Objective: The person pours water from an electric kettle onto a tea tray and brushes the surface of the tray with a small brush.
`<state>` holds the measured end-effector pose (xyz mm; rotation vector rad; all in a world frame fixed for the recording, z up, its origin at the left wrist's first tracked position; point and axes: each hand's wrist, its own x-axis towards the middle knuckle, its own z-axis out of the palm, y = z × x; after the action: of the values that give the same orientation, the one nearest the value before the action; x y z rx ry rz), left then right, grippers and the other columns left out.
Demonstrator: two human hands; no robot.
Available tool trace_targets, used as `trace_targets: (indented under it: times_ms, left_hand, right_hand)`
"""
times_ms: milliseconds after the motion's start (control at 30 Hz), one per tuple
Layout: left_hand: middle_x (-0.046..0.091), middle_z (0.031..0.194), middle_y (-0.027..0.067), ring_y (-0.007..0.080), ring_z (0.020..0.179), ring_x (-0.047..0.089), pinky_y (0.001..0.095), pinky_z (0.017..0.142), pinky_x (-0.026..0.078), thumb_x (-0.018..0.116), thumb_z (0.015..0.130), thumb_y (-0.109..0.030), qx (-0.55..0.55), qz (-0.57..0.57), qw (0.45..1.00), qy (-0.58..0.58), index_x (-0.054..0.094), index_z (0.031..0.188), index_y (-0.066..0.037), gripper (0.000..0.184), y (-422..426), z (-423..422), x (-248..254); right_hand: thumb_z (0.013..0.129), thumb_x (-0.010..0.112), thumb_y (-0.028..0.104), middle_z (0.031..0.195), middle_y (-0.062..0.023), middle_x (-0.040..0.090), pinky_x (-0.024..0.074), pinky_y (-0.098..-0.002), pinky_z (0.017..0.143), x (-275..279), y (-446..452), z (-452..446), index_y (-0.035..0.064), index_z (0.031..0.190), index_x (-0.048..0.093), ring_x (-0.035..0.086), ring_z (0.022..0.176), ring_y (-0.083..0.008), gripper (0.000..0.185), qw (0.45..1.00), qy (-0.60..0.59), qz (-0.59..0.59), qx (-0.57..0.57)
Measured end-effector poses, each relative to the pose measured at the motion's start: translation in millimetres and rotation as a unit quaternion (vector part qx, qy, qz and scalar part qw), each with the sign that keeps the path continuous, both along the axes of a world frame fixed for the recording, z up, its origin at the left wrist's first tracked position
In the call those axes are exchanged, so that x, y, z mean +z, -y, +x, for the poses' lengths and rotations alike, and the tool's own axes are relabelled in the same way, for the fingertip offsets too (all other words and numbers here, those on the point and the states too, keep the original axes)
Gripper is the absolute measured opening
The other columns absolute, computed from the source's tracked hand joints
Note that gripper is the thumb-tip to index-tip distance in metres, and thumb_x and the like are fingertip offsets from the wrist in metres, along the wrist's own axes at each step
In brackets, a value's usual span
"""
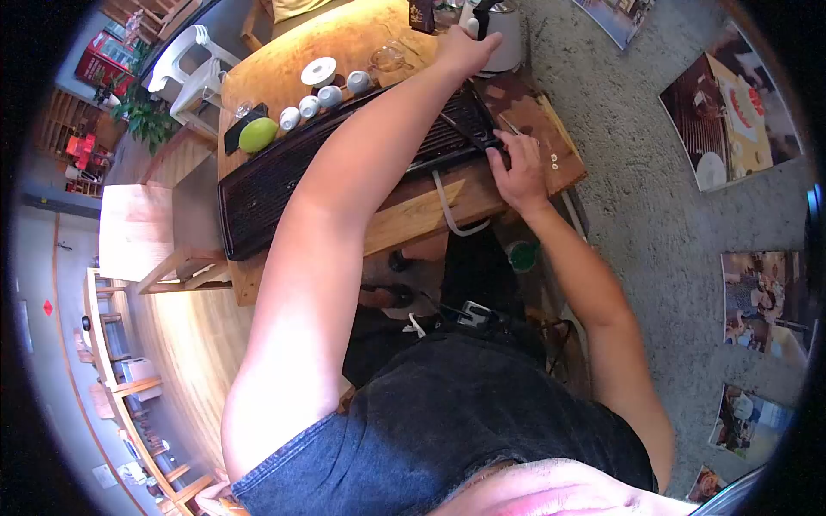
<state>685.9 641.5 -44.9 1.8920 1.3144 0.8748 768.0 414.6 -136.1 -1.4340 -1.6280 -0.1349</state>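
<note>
Head view: a green disc (258,135) and cups (329,96) are lining the far edge of the tray (258,202), whose long axis is running from near left to far right. Over its right end a dark tool (465,131) is slanting, pointing far left. Left hand (465,52) is reaching to the kettle (509,45), which is standing beyond that end; its grip I cannot tell. Right hand (523,172) is touching the tool's near end, fingers loosely bending, firmness unclear.
</note>
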Motion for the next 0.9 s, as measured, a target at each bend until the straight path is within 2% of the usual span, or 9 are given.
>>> trace_targets:
  times_ms: [67,167,200,300,333,433,467,600,900]
  left_hand:
    - [0.068,0.109,0.0215,0.0283,0.083,0.071,0.0418,0.074,0.057,0.079,0.08,-0.054,0.031,0.019,0.999,0.015,0.053,0.124,0.008,0.081,4,4,4]
    - [0.067,0.115,0.0226,0.0294,0.083,0.071,0.0419,0.076,0.057,0.08,0.08,-0.054,0.083,0.075,0.993,0.027,0.059,0.116,0.008,0.075,-20,11,-8]
    - [0.065,0.123,0.0242,0.0298,0.1,0.068,0.0424,0.088,0.054,0.078,0.083,-0.053,0.013,-0.029,0.999,0.0,0.063,0.11,0.007,0.068,-37,11,-5]
    - [0.065,0.124,0.0207,0.027,0.111,0.063,0.045,0.094,0.049,0.075,0.087,-0.049,0.006,-0.139,0.988,0.07,0.064,0.109,0.005,0.06,-19,6,20]
    - [0.067,0.111,0.0125,0.023,0.101,0.061,0.0443,0.089,0.049,0.071,0.09,-0.047,-0.052,-0.164,0.978,0.116,0.065,0.104,0.003,0.052,-22,7,15]
    - [0.063,0.092,0.0062,0.0196,0.087,0.057,0.0405,0.081,0.047,0.069,0.092,-0.045,-0.112,-0.189,0.951,0.216,0.064,0.101,0.0,0.046,-29,14,6]
    - [0.06,0.075,0.0035,0.0149,0.069,0.054,0.0328,0.065,0.045,0.061,0.092,-0.028,-0.079,-0.167,0.939,0.29,0.066,0.091,-0.001,0.028,-24,22,1]
    - [0.057,0.071,0.0011,0.0115,0.065,0.048,0.0329,0.058,0.039,0.06,0.093,-0.028,0.024,-0.106,0.931,0.349,0.063,0.086,-0.002,0.027,-38,28,-11]
    - [0.05,0.065,-0.0018,0.0118,0.061,0.046,0.0307,0.058,0.038,0.059,0.095,-0.028,-0.056,-0.078,0.905,0.414,0.054,0.077,-0.01,0.026,-55,-16,27]
  right_hand:
    - [0.089,0.074,0.022,0.096,-0.0133,0.058,0.0457,-0.0434,0.083,-3,0,-2,0.0043,0.12,0.065,0.055,0.093,-0.0339,0.037,1.0,0.012,0.007,0.012]
    - [0.089,0.074,0.024,0.094,-0.0122,0.057,0.0455,-0.0417,0.081,-3,0,-5,0.0053,0.123,0.066,0.054,0.09,-0.0325,0.04,1.0,0.009,-0.003,0.015]
    - [0.089,0.074,0.024,0.094,-0.0122,0.057,0.0455,-0.0417,0.081,-3,0,-6,0.0053,0.123,0.066,0.054,0.09,-0.0325,0.04,1.0,0.007,-0.003,0.016]
    - [0.09,0.073,0.026,0.091,-0.0111,0.056,0.0452,-0.0406,0.08,-5,0,-5,0.0073,0.125,0.066,0.053,0.088,-0.0308,0.041,0.999,0.042,-0.021,0.018]
    - [0.09,0.073,0.026,0.09,-0.0106,0.056,0.0455,-0.0406,0.079,-6,-1,-5,0.0078,0.125,0.066,0.054,0.087,-0.0303,0.04,0.998,0.05,-0.027,0.018]
    - [0.091,0.072,0.025,0.087,-0.0098,0.056,0.0462,-0.0408,0.078,-9,-4,-3,0.0084,0.124,0.068,0.054,0.085,-0.0294,0.037,0.998,0.052,-0.035,0.018]
    - [0.091,0.071,0.025,0.086,-0.0096,0.057,0.0466,-0.0409,0.078,-10,-4,-3,0.0084,0.122,0.069,0.055,0.083,-0.029,0.035,0.998,0.047,-0.04,0.02]
    - [0.092,0.071,0.023,0.084,-0.0093,0.058,0.0475,-0.0411,0.077,-11,-5,-3,0.0082,0.121,0.07,0.056,0.083,-0.0291,0.033,0.998,0.041,-0.038,0.017]
    - [0.092,0.07,0.021,0.084,-0.0094,0.06,0.0482,-0.041,0.076,-10,-6,-2,0.008,0.121,0.07,0.057,0.083,-0.0297,0.031,0.999,0.025,-0.019,0.018]
